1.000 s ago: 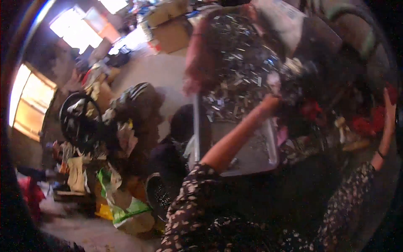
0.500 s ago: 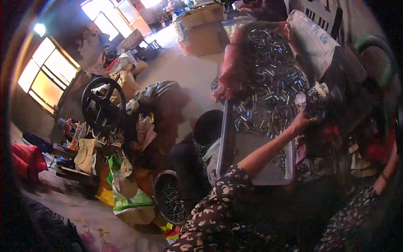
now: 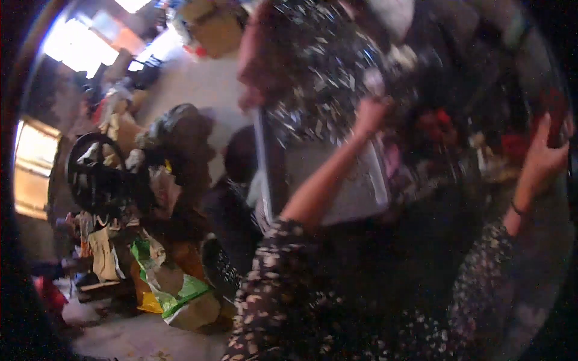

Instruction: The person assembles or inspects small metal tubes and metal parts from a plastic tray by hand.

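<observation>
A shallow grey tray (image 3: pixel 263 171) holds a heap of short, shiny metal pieces (image 3: pixel 325 84), too blurred to tell pins from tubes. My left hand (image 3: pixel 373 114) reaches over its right side, next to a pale, whitish thing (image 3: pixel 374 81); its fingers are smeared by motion, and any grip is hidden. Far to the right, my right hand (image 3: pixel 542 153) is raised with its thumb up, closed around something dark (image 3: pixel 556 137) that I cannot make out. A dark red shape (image 3: pixel 549 111) appears just above that hand. Reddish cloth (image 3: pixel 253 69) covers the tray's far left edge.
At left stands a black spoked wheel (image 3: pixel 96 171). Below it lies a green and white sack (image 3: pixel 186 292). A dark round container (image 3: pixel 241 153) and a basin of small pieces (image 3: pixel 221 265) sit left of the tray. A cardboard box (image 3: pixel 214 30) stands farther back.
The whole view has swung, so the tray and room sit farther left and higher. My right hand has come into sight at the right edge. My left hand remains beside the whitish thing.
</observation>
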The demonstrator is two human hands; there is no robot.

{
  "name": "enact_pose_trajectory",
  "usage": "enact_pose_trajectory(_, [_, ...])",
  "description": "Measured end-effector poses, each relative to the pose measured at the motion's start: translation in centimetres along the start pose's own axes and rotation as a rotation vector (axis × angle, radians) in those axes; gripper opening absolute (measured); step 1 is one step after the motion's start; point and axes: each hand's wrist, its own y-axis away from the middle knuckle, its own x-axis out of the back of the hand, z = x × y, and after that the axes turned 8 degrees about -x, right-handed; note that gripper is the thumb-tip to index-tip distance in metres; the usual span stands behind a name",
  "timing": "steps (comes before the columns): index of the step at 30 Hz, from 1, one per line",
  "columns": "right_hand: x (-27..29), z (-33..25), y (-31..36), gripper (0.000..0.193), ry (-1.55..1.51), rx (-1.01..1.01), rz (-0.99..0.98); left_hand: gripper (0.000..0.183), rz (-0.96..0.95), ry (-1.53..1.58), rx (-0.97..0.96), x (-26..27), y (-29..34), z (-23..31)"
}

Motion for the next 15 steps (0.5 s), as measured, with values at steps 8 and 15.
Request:
enact_pose_trajectory(8, [-1.0, -13.2, 16.0, 0.020, -1.084, -0.023, -0.984, 0.025, -0.042, 1.168, 0.374, 10.4, 6.6, -1.1])
enact_pose_trajectory(15, [-1.2, -18.1, 25.2, 0.017, -1.012, 0.346, -0.846, 0.021, 0.284, 1.285, 0.640, 15.6, 11.2, -0.1])
